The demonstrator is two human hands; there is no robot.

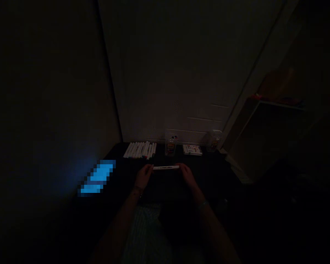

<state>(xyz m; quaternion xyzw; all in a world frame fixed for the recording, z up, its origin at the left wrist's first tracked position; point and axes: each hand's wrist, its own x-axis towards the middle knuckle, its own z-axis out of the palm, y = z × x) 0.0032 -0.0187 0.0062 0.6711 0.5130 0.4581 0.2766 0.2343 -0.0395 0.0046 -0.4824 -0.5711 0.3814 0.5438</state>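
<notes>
The room is very dark. My left hand (143,175) and my right hand (187,173) hold a white marker (166,167) level between them, one hand pinched on each end, above a dark table (209,172). Beyond the marker, a row of several white markers (140,150) lies side by side near the table's far edge.
A glowing blue screen (97,177) lies at the table's left. At the back stand a clear container (171,144), a flat printed pack (192,149) and another clear container (214,141). A pale wall rises behind; a shelf unit (253,139) stands to the right.
</notes>
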